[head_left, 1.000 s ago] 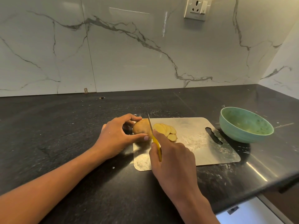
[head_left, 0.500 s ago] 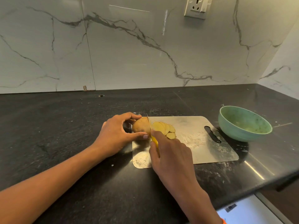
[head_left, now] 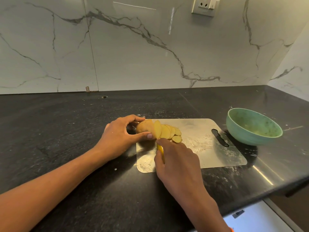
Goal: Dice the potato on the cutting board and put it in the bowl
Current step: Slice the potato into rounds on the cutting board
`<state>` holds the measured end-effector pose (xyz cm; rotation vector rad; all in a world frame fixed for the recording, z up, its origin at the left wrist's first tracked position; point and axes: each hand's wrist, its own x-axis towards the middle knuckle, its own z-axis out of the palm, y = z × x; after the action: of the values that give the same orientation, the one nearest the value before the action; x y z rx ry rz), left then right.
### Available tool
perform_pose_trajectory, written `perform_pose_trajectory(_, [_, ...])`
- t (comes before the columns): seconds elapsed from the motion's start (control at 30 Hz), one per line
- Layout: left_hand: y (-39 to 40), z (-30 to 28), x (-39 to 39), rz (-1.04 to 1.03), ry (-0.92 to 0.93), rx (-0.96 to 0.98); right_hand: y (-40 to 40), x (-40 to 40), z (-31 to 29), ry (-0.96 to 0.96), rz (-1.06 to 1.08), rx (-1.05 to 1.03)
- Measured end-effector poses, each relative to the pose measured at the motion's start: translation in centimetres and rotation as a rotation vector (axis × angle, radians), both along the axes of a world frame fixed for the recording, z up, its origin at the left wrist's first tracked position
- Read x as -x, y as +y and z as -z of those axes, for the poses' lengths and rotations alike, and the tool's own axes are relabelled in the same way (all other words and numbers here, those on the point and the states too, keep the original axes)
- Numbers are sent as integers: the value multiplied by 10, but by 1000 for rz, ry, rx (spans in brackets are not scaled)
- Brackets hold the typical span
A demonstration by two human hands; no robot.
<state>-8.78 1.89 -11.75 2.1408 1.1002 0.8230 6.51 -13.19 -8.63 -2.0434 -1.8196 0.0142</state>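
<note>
A brown potato (head_left: 143, 126) lies at the far left corner of the steel cutting board (head_left: 200, 143). My left hand (head_left: 119, 136) grips its uncut end between thumb and fingers. Several yellow slices (head_left: 168, 131) fan out to the right of it, the newest one leaning against the cut face. My right hand (head_left: 177, 163) is closed on a yellow-handled knife (head_left: 160, 149); its blade is hidden behind the slices and my fingers. The green bowl (head_left: 250, 131) stands to the right of the board.
The black stone counter (head_left: 66, 131) runs to a marble wall with a socket (head_left: 204, 5) at the back. Its front edge cuts across the lower right, with a white surface (head_left: 255, 218) below. A small hole (head_left: 104, 97) sits near the wall.
The knife has gone down through the potato and a fresh slice now leans off the cut face. My right hand moved slightly forward and down; my left hand kept its hold.
</note>
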Motion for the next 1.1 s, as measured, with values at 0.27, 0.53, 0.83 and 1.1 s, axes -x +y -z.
perform_pose_trajectory(0.27, [-3, -1, -3, -25, 76, -59, -2, 8, -4, -122, 0, 10])
perform_pose_trajectory(0.53, [-5, -6, -8, -39, 112, -57, -3, 10, -8, -222, -48, 47])
perform_pose_trajectory(0.83, [-4, -7, -8, -40, 115, -43, -5, 10, -21, -351, -141, 92])
perform_pose_trajectory(1.1, [-1, -3, -7, -35, 96, -34, 0, 2, -13, -289, -101, 27])
